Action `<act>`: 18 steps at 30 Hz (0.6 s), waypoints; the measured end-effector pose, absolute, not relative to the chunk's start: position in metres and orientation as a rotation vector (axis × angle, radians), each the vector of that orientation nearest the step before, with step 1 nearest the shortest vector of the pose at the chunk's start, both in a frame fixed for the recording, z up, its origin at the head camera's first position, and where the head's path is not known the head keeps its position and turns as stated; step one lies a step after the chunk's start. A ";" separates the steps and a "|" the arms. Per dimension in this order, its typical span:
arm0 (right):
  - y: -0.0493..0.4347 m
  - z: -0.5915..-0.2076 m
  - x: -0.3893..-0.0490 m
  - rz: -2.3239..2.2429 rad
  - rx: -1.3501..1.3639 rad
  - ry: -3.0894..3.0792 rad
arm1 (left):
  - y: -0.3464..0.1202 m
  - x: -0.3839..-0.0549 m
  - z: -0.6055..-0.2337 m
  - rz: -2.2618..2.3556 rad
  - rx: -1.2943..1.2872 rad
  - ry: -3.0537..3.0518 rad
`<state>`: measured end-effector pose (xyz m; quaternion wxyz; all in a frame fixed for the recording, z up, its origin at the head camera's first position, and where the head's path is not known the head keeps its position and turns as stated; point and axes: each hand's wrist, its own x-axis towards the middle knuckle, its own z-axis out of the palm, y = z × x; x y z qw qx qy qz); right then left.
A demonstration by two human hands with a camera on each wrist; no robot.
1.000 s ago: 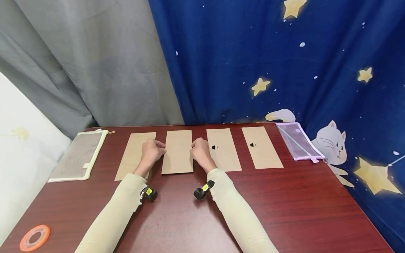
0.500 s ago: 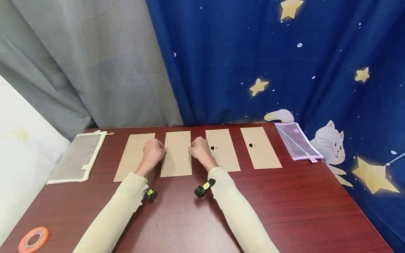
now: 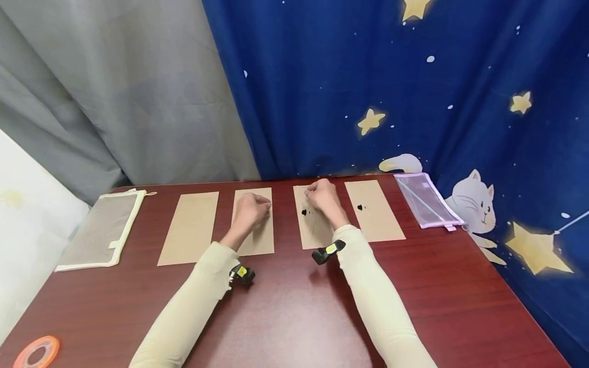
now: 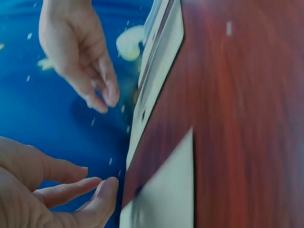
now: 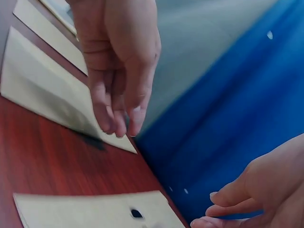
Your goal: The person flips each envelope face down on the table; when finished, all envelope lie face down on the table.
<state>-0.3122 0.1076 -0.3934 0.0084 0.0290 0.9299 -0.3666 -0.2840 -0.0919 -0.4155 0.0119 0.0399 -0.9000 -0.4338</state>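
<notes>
Several flat brown kraft-paper rectangles lie in a row along the far side of the table. My left hand [image 3: 250, 208] hovers over the second paper from the left [image 3: 259, 245], fingers loosely bent. The left wrist view shows that hand's thumb apart from its fingers [image 4: 102, 202], with nothing between them. Over the third paper [image 3: 306, 235], which bears a small black mark, hangs my right hand [image 3: 325, 198], also holding nothing. Its fingers [image 5: 232, 190] are relaxed in the right wrist view. The leftmost paper [image 3: 190, 225] and the rightmost paper [image 3: 377, 214], black-marked too, lie beyond the hands.
A cream-edged mesh zip pouch [image 3: 103, 230] lies at the far left of the table [image 3: 276, 317]. A lilac mesh pouch [image 3: 423, 197] is at the far right. An orange ring-shaped roll [image 3: 23, 352] sits at the near left. Curtains [image 3: 322, 92] hang behind the table's back edge.
Both hands have left the sides of the second paper and moved right, the left now above it, the right above the third. That paper's raised near edge has settled flat.
</notes>
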 end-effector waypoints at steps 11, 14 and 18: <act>0.166 -0.404 -0.320 -1.074 0.295 2.867 | -0.031 -0.284 -0.420 -1.819 0.212 -2.691; 0.171 -0.406 -0.321 -1.075 0.312 2.846 | -0.030 -0.283 -0.422 -1.805 0.256 -2.701; 0.175 -0.408 -0.321 -1.042 0.353 2.831 | -0.029 -0.286 -0.422 -1.945 0.284 -2.637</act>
